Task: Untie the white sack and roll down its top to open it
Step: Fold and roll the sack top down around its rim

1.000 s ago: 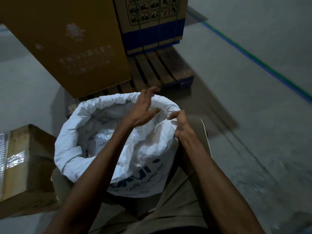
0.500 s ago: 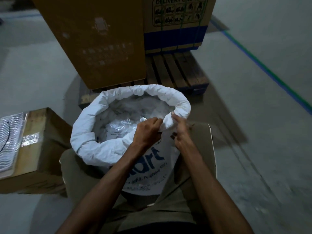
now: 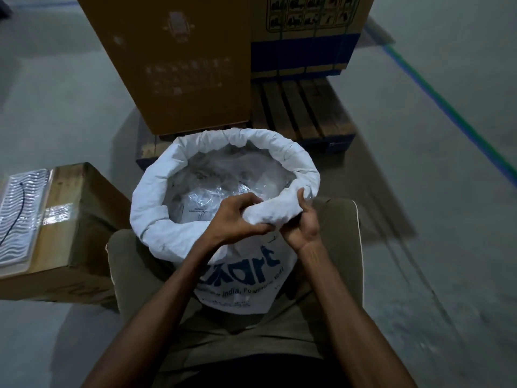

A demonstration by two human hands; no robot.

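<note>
concrete floor [image 3: 70,102] | cartons on pallet [image 3: 302,119] behind white sack [image 3: 240,275] | left grip [image 3: 237,217], right grip [image 3: 303,228] clamp rolled rim

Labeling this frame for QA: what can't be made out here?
- Head view: contents of the white sack, only glare on clear plastic, label print too small.
- Sack's blue logo, first letters hidden by the left hand and forearm.
- Rolled rim under the right hand, covered by both hands' grip.
- Tall cardboard box, print blurred, top cut off by the frame edge.
- Any tie: not visible.
</note>
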